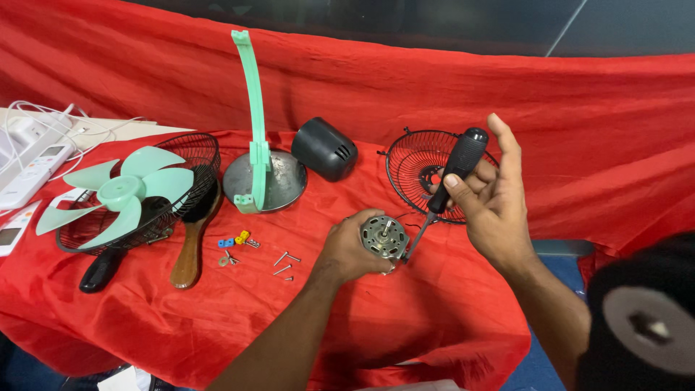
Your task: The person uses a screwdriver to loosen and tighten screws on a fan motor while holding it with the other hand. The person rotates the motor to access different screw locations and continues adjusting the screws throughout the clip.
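— Gripping what, exactly, with the left hand [349, 252]?

— The person's left fingers are curled around a small fan motor [384, 237], its round metal face and shaft turned up, held just above the red cloth [405, 318].

— And the right hand [491, 201]?

— It holds a black-handled screwdriver [447, 187]. Thumb and lower fingers pinch the handle; the index finger sticks up straight, loose of it. The blade slants down from those fingers to the motor's right edge, where the tip meets it.

— What lies around the hands?

— Behind the right fingers, a black wire fan guard [416, 168] leans on the cloth. Just left of the left fingers sit loose screws [284, 265] and small blue and yellow pieces [234, 240]. Farther left: a wooden brush [192, 242], a mint-green fan blade [121, 193] resting in the other black guard [190, 156], a round metal base with a green upright stand [255, 123], and a dark motor cover [325, 148].
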